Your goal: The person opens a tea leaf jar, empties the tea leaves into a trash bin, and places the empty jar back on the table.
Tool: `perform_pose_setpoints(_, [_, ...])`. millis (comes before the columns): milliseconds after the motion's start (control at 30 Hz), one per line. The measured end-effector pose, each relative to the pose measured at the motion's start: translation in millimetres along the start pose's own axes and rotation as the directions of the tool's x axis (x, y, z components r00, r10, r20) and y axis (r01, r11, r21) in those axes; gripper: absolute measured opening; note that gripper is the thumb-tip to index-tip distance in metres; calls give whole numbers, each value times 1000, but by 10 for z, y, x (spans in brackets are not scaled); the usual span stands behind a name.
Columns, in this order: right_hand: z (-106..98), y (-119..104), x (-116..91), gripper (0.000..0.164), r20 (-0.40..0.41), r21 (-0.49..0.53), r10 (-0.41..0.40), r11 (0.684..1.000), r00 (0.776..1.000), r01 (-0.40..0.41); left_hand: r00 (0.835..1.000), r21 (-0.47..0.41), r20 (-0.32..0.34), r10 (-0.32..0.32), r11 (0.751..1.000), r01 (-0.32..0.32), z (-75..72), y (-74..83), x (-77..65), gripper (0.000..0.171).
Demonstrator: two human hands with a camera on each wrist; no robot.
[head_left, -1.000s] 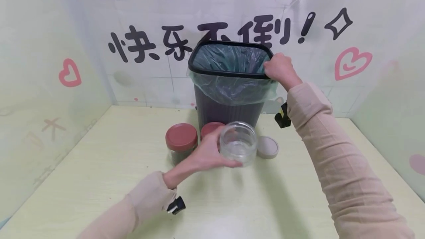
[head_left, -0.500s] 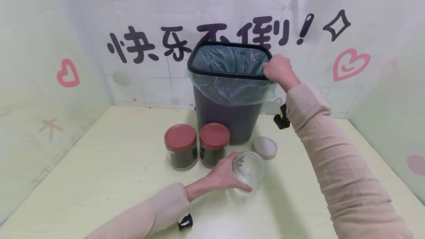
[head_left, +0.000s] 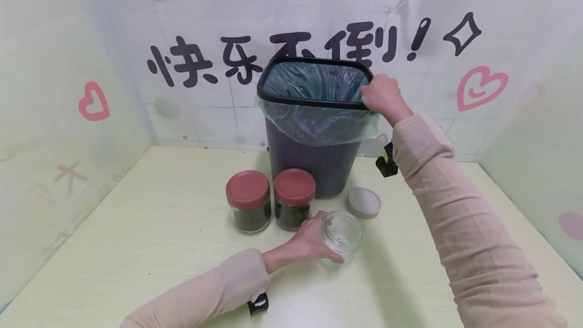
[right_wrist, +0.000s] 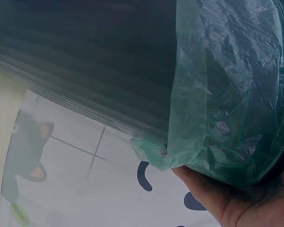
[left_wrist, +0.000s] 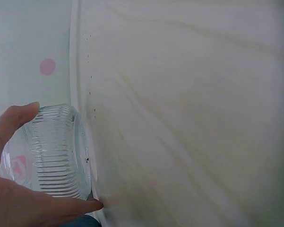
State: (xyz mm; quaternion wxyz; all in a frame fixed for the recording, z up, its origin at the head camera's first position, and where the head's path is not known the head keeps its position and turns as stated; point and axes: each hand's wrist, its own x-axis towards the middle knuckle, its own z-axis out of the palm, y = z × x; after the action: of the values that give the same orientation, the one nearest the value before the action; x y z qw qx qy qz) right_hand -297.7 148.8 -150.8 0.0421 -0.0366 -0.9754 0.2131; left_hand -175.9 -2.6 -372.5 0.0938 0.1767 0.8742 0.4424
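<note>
My left hand (head_left: pixel 311 241) holds a clear glass jar (head_left: pixel 343 234) low at the table, thumb on the near side and fingers on the far side. The jar's mouth is uncovered and no contents show in it. In the left wrist view, ribbed glass (left_wrist: pixel 56 146) shows between thumb and fingers. My right hand (head_left: pixel 384 96) grips the right end of the black rim of a dark trash bin (head_left: pixel 314 166). A green plastic bin liner (head_left: pixel 314 120) folds over that rim; in the right wrist view, my hand (right_wrist: pixel 236 203) is against the liner (right_wrist: pixel 217 118).
Two glass jars with red lids, one left (head_left: pixel 248 191) and one right (head_left: pixel 294 189), stand before the bin with dark contents. A pale round lid (head_left: pixel 364 201) lies just behind the open jar. Printed walls (head_left: pixel 200 115) enclose the table (head_left: pixel 136 237) at back and sides.
My left hand has brought the glass jar down and slightly right from in front of the bin to the table, uncovering the right red-lidded jar. My right hand stays on the rim.
</note>
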Motion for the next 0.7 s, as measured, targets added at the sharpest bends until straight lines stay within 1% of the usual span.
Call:
perform_pose_setpoints(133, [-1,-1,-5,24,-3,4,0,1000,1000,0,1000,17,-3,0,1000,0,16,11,31,78])
perform_pose_setpoints(200, [0,-2,-4,22,-3,7,-1,1000,1000,1,1000,9,-8,-7,1000,7,24,18,49,77])
perform_pose_setpoints(333, [2,-7,-2,21,-3,6,-9,1000,1000,9,999,-3,-26,-38,999,38,51,27,99,79])
perform_pose_setpoints(400, [2,-7,-3,21,-2,12,-5,1000,1000,5,998,-8,-35,-60,998,59,70,34,133,84])
perform_pose_setpoints(567, [1,-5,-8,19,-3,30,1,1000,1000,-1,992,-57,-55,-110,993,106,121,68,226,89])
perform_pose_setpoints(633, [2,-4,-10,19,-1,32,1,999,1000,-1,991,-65,-64,-118,991,114,137,84,260,88])
perform_pose_setpoints(700, [6,-1,-11,20,-1,31,0,1000,1000,0,990,-48,-75,-118,992,114,153,97,290,87])
